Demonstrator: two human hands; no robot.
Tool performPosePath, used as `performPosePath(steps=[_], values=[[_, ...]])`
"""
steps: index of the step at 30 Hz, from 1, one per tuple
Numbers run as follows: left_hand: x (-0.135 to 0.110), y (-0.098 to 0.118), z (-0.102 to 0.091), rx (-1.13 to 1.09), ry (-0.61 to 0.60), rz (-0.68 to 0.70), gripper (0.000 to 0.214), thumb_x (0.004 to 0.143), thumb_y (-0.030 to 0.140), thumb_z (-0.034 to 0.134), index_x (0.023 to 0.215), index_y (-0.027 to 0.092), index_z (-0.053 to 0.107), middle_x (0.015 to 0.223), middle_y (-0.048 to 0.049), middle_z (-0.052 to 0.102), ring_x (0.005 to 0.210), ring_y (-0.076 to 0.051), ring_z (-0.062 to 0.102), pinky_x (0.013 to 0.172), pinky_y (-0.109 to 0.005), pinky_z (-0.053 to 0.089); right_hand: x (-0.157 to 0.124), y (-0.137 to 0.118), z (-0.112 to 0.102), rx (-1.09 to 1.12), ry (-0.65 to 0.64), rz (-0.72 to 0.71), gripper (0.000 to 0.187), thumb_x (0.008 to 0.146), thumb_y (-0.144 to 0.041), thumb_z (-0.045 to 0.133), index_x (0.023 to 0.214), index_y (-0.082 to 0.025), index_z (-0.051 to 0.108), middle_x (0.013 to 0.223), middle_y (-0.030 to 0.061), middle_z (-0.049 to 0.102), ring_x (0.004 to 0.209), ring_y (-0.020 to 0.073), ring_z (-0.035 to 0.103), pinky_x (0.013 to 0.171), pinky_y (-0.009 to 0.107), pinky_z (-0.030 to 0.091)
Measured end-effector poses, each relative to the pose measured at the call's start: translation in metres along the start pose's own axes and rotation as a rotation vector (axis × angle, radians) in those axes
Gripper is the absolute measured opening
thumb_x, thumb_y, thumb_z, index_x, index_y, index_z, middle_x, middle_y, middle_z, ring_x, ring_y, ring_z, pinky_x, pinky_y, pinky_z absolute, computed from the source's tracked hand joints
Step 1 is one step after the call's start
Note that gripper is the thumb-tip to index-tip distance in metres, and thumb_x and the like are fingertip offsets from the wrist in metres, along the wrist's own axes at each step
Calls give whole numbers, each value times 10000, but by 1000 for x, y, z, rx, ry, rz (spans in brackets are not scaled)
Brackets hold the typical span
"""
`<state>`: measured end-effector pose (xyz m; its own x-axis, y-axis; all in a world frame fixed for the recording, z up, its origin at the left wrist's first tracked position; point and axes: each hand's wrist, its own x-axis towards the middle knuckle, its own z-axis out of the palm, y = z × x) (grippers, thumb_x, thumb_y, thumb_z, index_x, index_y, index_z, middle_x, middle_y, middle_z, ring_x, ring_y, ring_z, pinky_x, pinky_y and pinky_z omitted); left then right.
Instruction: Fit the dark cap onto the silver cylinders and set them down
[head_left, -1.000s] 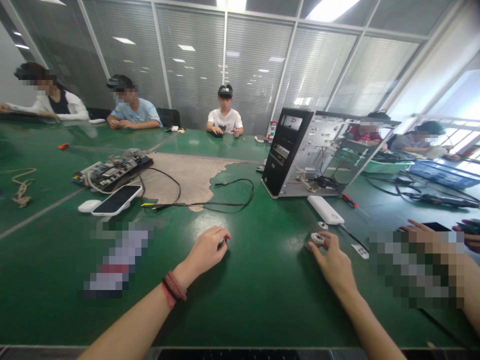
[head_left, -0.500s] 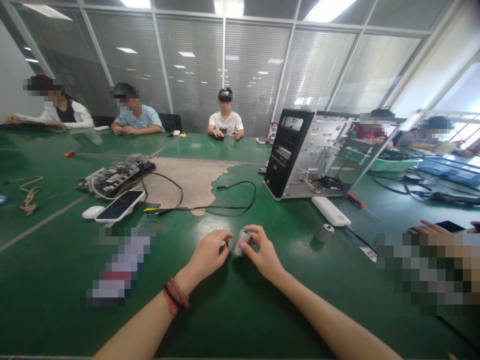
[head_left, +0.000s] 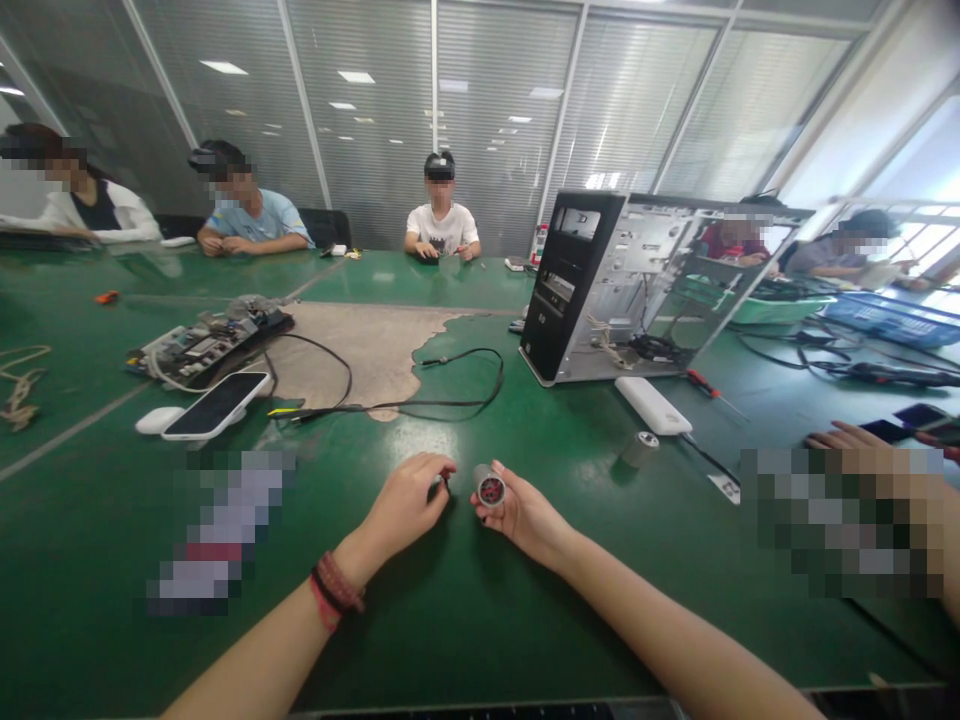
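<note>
My right hand [head_left: 525, 517] holds a small grey cylindrical connector [head_left: 490, 487] with a red-and-black face, tilted up toward me just above the green table [head_left: 465, 620]. My left hand [head_left: 405, 503] rests curled on the table right beside it, fingers pinched on a small dark thing I cannot make out. A red and dark bracelet sits on my left wrist. A second grey cylinder [head_left: 640, 449] stands on the table to the right, near a white power bank [head_left: 651, 405].
An open computer case [head_left: 600, 290] stands at centre right with a red screwdriver [head_left: 709, 390] beside it. A black cable [head_left: 442, 395], a phone [head_left: 215, 404] and a circuit board [head_left: 202, 340] lie at left. Several people sit around the table; another person's hand [head_left: 847, 440] is at right.
My right hand left the spot by the power bank, brought one grey cylinder over beside my left hand, and turned its face toward me. My left hand stayed put.
</note>
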<state>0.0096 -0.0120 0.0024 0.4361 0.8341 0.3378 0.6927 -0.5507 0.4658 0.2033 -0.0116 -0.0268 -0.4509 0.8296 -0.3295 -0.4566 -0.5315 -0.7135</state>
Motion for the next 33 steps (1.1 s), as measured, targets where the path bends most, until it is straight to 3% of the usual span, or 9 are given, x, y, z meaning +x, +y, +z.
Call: performPosePath(steps=[7,16,24,28,33], values=[[2,1,0,13,-15,2,221,803,70,457,957,176,576,929,-58,642,901,-208,592,826,-339,470,-2,-4,2,52,24,45,349,928,-416,484,841,-102,610,742,91,724,535,89,650,546,179,500],[3,0,1,5,-8,16,203,808,72,462,940,175,577,923,-57,642,903,-211,582,824,-347,462,-1,-7,-1,126,25,35,334,798,-469,654,773,-152,553,655,40,699,364,35,445,432,170,386],[3,-3,-2,-7,5,9,186,804,69,469,901,181,582,913,-46,635,905,-207,573,838,-350,450,0,-4,-4,160,-5,-22,284,776,-364,699,910,-192,517,727,15,691,431,47,479,468,169,390],[4,-3,-2,-19,-2,1,183,808,78,467,899,183,587,913,-46,633,904,-207,573,837,-351,450,0,-2,-4,24,-12,-146,384,771,-388,698,1025,-234,455,675,-33,647,416,59,482,449,174,372],[4,-1,0,-27,-27,10,180,807,80,462,896,177,585,906,-55,634,901,-212,573,834,-351,452,-1,1,-5,-331,3,-357,425,806,-465,624,1088,-229,411,644,-54,594,401,77,492,402,182,311]])
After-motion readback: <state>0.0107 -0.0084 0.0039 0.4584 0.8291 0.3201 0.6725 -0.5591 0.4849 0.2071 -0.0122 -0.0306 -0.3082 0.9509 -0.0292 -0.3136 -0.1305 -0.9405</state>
